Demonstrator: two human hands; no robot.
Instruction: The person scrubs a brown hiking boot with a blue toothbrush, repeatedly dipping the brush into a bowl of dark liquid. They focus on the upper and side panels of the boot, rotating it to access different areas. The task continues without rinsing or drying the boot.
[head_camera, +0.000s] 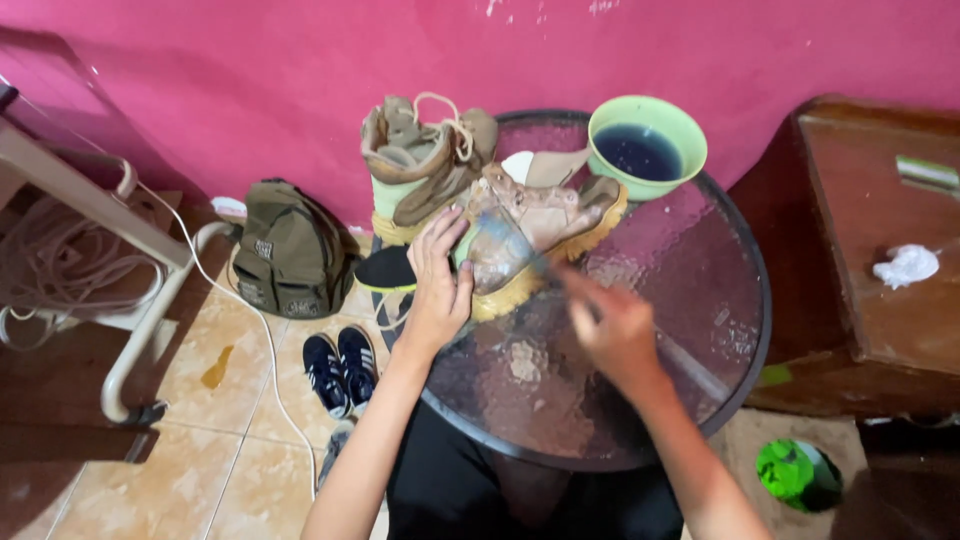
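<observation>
– What's under my left hand (437, 290)?
– The tan boot (530, 235): matt suede-like upper, rough, wet-looking, with a coarse pale sole.

– And beneath it?
– My round table (700, 300): textured glass, glossy, dark rim. Green bowl (655, 170): smooth glossy plastic.

– Beside me?
– Olive backpack (293, 250), matt woven cloth; cabinet (870, 300), polished dark wood.
</observation>
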